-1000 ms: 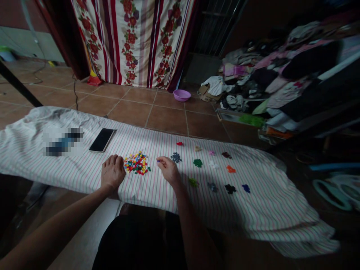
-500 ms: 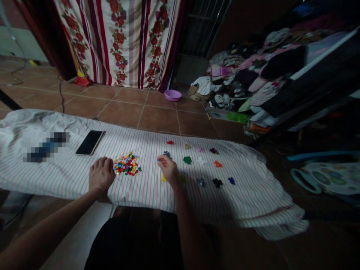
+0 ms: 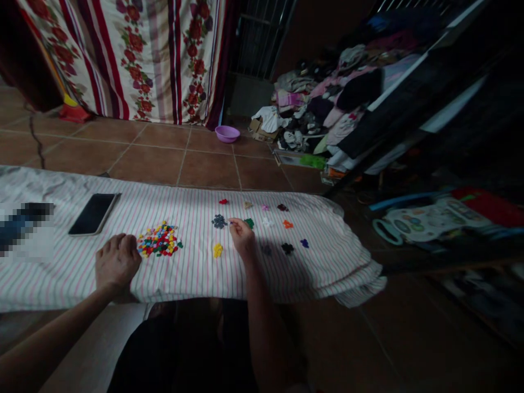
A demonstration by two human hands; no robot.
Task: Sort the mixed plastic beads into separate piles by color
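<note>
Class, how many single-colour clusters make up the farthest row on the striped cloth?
4, left to right: red cluster, tan cluster, pink cluster, dark brown cluster. None seems hidden.

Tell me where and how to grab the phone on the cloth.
Grip the phone across its middle by the two long edges, probably with the left hand from above and the near side. It lies flat, dark face up, on the striped cloth, its edges uncovered, and that hand is close to its near end.
</note>
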